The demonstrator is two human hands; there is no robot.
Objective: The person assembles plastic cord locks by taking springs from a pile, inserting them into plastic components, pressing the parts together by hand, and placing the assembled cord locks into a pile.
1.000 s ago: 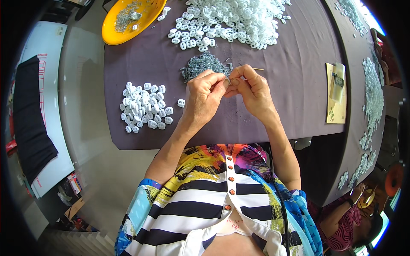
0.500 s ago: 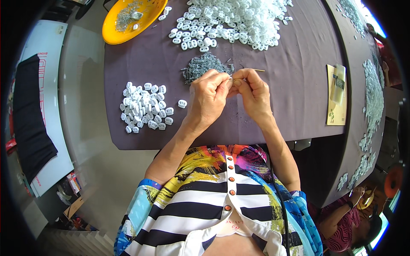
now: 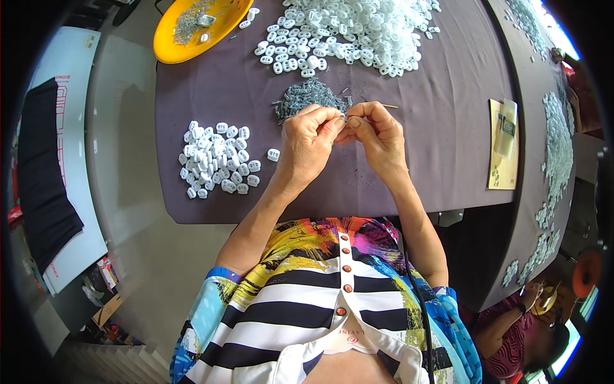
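Note:
My left hand [image 3: 308, 144] and my right hand [image 3: 377, 136] meet fingertip to fingertip above the table, each closed in a pinch. A small pale piece shows between the fingertips, but the fingers hide most of it and I cannot make out its kind. Just beyond my left hand lies a heap of small grey springs or pins [image 3: 300, 97]. To the left is a pile of white oval two-hole pieces [image 3: 214, 157], like cord stoppers. One single white piece [image 3: 274, 155] lies apart, near my left wrist. A thin brass-coloured stick [image 3: 389, 105] rests beyond my right hand.
A large heap of white two-hole pieces [image 3: 364, 32] covers the far part of the dark tablecloth [image 3: 448, 128]. An orange plate [image 3: 167, 48] with small metal bits stands far left. A tan card pack [image 3: 502, 160] lies right. Another table [image 3: 531, 141] holds more pieces; a co-worker's hand [image 3: 531, 294] is at lower right.
Both hands stay together at nearly the same spot, with only slight shifts of the fingers. The whole view has moved very slightly.

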